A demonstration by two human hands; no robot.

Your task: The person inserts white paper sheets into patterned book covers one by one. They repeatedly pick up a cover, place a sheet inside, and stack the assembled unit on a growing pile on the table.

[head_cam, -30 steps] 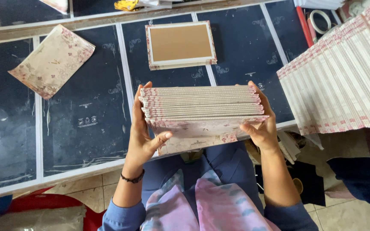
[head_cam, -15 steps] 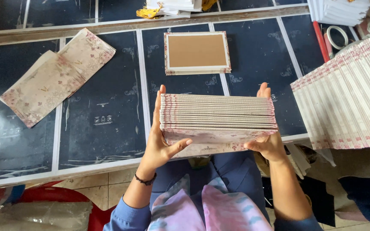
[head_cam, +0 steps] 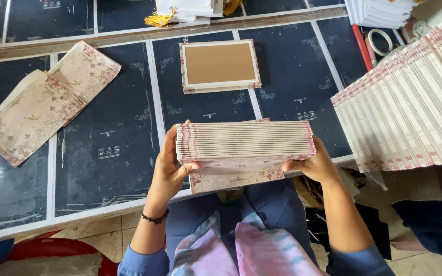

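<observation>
On the dark table [head_cam: 103, 153], both hands still clamp the card stack [head_cam: 245, 145], now nearer the edge.

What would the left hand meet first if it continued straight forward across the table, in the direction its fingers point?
Probably the flat rectangular brown-faced board with a floral edge. The left hand points up the dark table, past the gripped stack of floral-edged cards; heights are unclear.
</observation>
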